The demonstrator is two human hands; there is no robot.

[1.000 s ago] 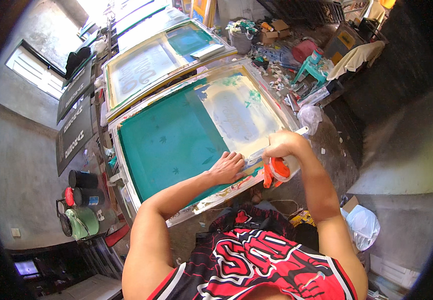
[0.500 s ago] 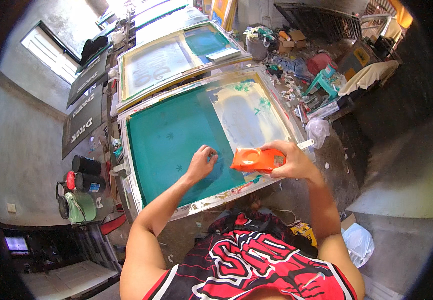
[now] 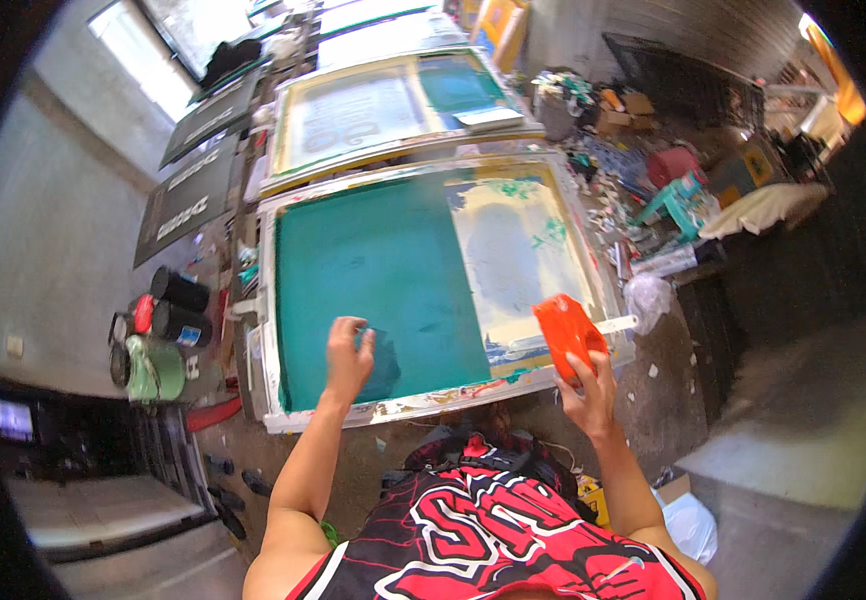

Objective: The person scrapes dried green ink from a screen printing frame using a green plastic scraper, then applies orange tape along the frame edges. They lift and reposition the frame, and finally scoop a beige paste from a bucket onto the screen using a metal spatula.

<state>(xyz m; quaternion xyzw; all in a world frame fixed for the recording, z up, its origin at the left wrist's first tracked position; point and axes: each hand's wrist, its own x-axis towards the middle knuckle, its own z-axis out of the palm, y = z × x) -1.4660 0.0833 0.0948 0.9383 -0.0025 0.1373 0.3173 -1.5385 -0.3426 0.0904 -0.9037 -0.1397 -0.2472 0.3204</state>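
A large screen-printing frame lies before me. Its left part is a dark green coated area, and a pale yellowish section of mesh shows on the right. Over the frame's near right corner, my right hand grips an orange soft pack of wipes from below, tilted up on end. Beyond the pack a white flat stick reaches past the frame's right edge. My left hand hovers above or touches the green area's near part, its fingers curled toward the thumb. Whatever they may hold is too small to make out.
Another screen frame lies just behind. Dark lettered panels line the left side, with black cans and a green container nearer. On the right are a turquoise stool, a clear plastic bag and scattered litter.
The orange pack has moved right, away from the green area, and turned from lying flat to on end. My left hand has shifted left and nearer to me. The view has swung slightly.
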